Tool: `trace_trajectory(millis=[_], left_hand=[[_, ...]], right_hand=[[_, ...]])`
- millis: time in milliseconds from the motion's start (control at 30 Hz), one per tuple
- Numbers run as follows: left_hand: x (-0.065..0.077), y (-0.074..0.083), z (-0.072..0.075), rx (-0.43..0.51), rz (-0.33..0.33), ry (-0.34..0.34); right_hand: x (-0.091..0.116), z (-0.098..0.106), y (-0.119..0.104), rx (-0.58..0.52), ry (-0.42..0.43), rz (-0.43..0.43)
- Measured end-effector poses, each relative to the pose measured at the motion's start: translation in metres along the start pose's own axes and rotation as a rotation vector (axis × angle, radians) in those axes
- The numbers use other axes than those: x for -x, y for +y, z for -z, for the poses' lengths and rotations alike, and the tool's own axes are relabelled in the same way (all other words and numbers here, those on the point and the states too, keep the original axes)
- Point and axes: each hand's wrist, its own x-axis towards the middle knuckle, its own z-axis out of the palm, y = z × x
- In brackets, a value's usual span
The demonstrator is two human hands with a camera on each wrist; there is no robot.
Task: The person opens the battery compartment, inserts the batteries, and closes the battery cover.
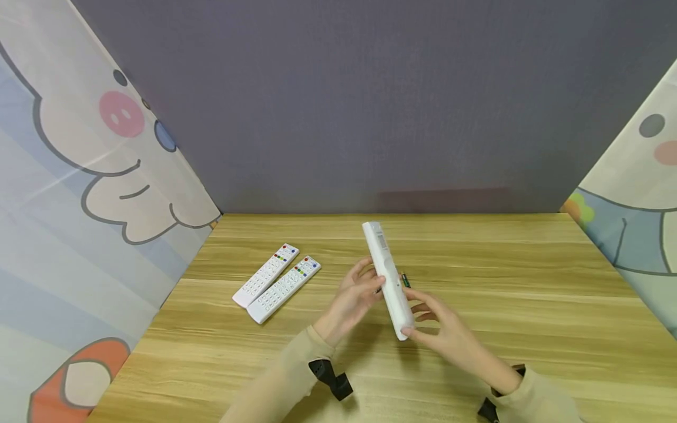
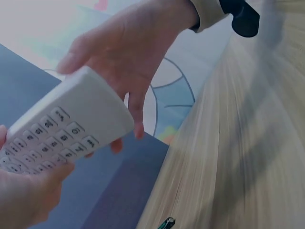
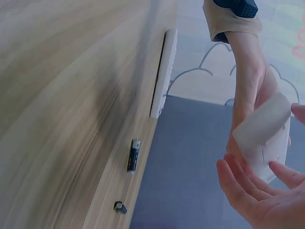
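A white remote control (image 1: 388,282) is held tilted above the table, its back toward the head view. My left hand (image 1: 351,299) grips it around the middle from the left side. In the left wrist view its grey-white keypad side (image 2: 52,138) shows between that hand's thumb and fingers. At the near end, my right hand (image 1: 444,329) holds the remote between thumb and index finger, the other fingers spread beside it. The right wrist view shows the smooth back (image 3: 267,133). Beneath lies a small battery (image 3: 134,155), with a second battery (image 3: 120,207) near it.
Two more white remotes lie keypad up at left, one remote (image 1: 266,275) partly touching the other remote (image 1: 284,289). The wooden table (image 1: 529,282) ends at a grey panel (image 1: 370,106). Cartoon-printed cloths (image 1: 79,205) flank both sides.
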Motion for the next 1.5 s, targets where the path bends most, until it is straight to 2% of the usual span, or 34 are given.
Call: trace_trajectory(millis=[133, 233, 433, 633, 833, 1167, 1333, 1500], left_hand=[[0.003, -0.002, -0.003, 0.006, -0.012, 0.011], [0.005, -0.002, -0.003, -0.003, -0.010, 0.023], [0.010, 0.001, 0.002, -0.089, 0.010, 0.082], [0.014, 0.005, 0.006, -0.141, -0.014, 0.133], [0.018, 0.009, 0.008, -0.152, -0.056, 0.147], [0.022, 0.015, 0.011, -0.148, -0.020, 0.175], [0.024, 0.014, 0.012, -0.157, -0.005, 0.166], [0.027, 0.014, 0.013, -0.144, 0.013, 0.160]], right_hand=[[-0.001, -0.005, -0.004, -0.030, 0.006, -0.053], [-0.002, -0.007, -0.005, -0.043, 0.013, -0.056], [0.000, -0.007, -0.004, -0.059, 0.000, -0.055], [0.003, -0.004, -0.002, -0.030, -0.038, -0.054], [0.004, -0.003, -0.001, 0.064, -0.032, 0.024], [0.005, -0.004, 0.004, 0.222, 0.017, 0.200], [0.005, -0.003, 0.004, 0.338, 0.031, 0.253], [0.005, -0.002, 0.005, 0.377, 0.031, 0.288]])
